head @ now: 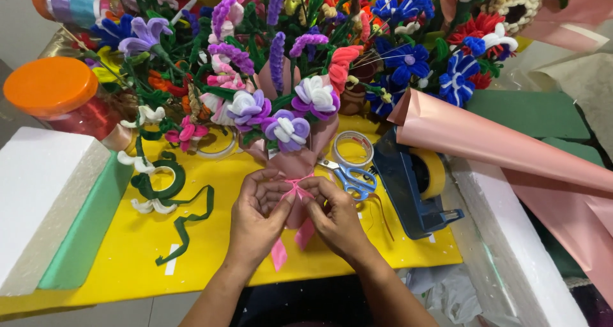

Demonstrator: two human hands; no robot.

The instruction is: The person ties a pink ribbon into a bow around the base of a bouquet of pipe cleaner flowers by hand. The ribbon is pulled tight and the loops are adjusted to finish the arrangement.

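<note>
Yellow sheeting covered the worktable (96, 250), crowded at 12 o'clock with fuzzy pipe-cleaner flowers (408, 59) in purple, blue, red and white. At the centre stood a small bouquet (287, 119) of purple-and-white blooms, its stems wrapped in dusty pink paper. The left hand (258, 215) and right hand (335, 215) met at the bouquet's neck, fingers narrowed to pinch a thin pink ribbon (295, 188) knotted there; 2 ribbon tails hung down toward 6 o'clock. Blue-handled scissors (350, 177) lay just beside the right hand at 2 o'clock, next to a clear tape ring (353, 148). A dark blue tape dispenser (408, 193) with a yellow roll sat at 3 o'clock, under a long roll of glossy pink paper (498, 145). At 9 o'clock lay green tape strips (182, 228) and a green tape roll (159, 181), beside a white foam block (38, 199). An orange-lidded jar (54, 87) stood at 10 o'clock.
</note>
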